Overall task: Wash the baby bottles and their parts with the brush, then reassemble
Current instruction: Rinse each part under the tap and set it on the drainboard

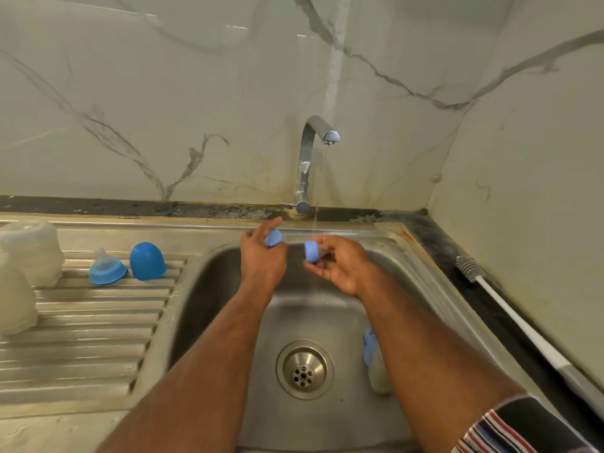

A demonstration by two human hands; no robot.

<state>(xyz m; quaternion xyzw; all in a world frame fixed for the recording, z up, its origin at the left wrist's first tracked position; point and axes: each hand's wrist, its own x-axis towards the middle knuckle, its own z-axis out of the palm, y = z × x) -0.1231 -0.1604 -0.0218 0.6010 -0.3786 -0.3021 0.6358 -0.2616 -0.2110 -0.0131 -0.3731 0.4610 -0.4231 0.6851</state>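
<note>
Over the steel sink (228, 256), my left hand (261, 256) holds a small light-blue bottle part (274, 237) in its curled fingers. My right hand (340, 263) grips a light-blue collar ring (311, 252) with a clear teat just under the thin stream from the tap (309, 165). A baby bottle (376, 364) with a blue collar lies in the basin, partly hidden by my right forearm. The white bottle brush (510, 308) lies on the dark counter at the right.
On the ribbed drainboard (98, 322) at the left stand a blue collar with teat (107, 268), a blue dome cap (147, 261) and two upturned clear bottles (29, 253). The drain strainer (304, 369) sits in the basin's middle. A marble wall rises behind.
</note>
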